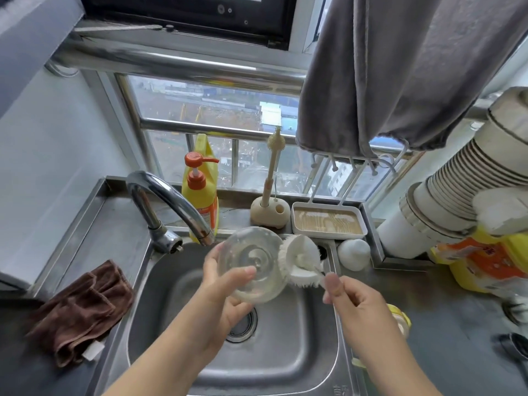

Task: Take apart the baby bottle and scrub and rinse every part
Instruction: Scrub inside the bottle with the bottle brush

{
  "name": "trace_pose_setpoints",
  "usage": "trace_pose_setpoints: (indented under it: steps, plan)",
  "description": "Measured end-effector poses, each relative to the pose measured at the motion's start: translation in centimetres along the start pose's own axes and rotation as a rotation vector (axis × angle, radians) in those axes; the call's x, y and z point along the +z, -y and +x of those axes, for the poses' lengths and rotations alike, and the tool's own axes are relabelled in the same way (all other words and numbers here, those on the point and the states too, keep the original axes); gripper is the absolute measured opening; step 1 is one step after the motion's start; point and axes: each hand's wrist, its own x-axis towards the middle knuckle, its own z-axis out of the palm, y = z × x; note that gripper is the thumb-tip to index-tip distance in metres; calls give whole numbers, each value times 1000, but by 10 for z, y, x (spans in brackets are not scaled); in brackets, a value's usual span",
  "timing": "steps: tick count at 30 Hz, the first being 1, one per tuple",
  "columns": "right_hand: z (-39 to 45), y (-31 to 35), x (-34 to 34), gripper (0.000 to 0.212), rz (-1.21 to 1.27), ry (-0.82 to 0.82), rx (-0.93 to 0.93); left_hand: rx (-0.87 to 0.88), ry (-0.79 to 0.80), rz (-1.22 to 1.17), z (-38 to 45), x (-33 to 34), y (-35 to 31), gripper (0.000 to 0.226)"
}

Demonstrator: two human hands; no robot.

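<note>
Currently left hand (225,284) grips clear round plastic bottle body (253,268), right hand (354,301) pinches white bristle brush (300,262) handle; wet bottle could slip into steel sink (285,364).

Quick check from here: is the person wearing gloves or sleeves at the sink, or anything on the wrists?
No gloves: both hands, left and right, are bare. Both forearms are uncovered down to the frame edge, no sleeve visible. No watch, ring or band shows.
</note>
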Motion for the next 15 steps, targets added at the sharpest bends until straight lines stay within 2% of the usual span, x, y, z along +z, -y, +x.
trace_pose_setpoints:
  steps: [3,6,8,12,15]
  plan:
    - [-2,0,14,83,131,68,56,-12,30,78,-3,6,10,84]
    - [1,2,21,67,158,185,122,-57,29,110,-6,8,21,79]
    - [1,5,25,64,210,282,152,-106,58,121,-8,7,25,77]
    - [4,3,25,95,179,282,141,-232,13,168,-5,-4,20,72]
    - [8,7,17,99,87,281,107,-321,68,346,-5,-11,7,72]
